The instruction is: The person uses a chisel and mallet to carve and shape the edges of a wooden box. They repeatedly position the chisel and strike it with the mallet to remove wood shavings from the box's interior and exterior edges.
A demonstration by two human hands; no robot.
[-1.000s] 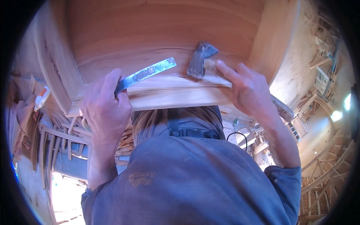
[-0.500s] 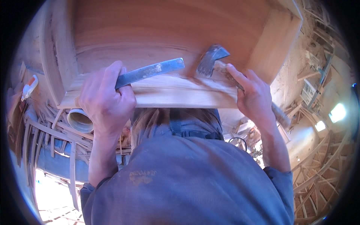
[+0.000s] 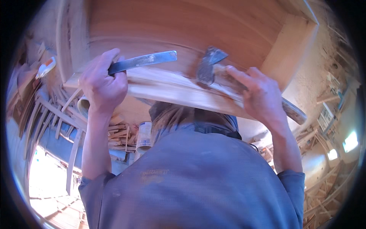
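My left hand (image 3: 102,78) is closed around a flat steel bar (image 3: 146,61), its free end pointing right above the wood. In my right hand (image 3: 265,95) is a small hatchet (image 3: 207,70) with a dark, worn head and a wooden handle (image 3: 294,110) that sticks out behind the hand. My right index finger lies along the handle near the head. Both tools are over the near rail (image 3: 183,98) of a wooden panel piece, which has a reddish-brown panel (image 3: 183,26). Whether either tool touches the wood I cannot tell.
The panel's pale right-hand frame piece (image 3: 291,49) stands beyond my right hand. Below left lie stacked wood offcuts (image 3: 118,133) and a pale bucket (image 3: 144,133). A white and orange item (image 3: 46,68) is at far left. Curved wooden pieces (image 3: 320,191) are at lower right.
The view has tilted, so the panel sits shifted and slanted, and the bucket has come into sight. Both hands keep their grips; the left hand and bar appear higher and farther left.
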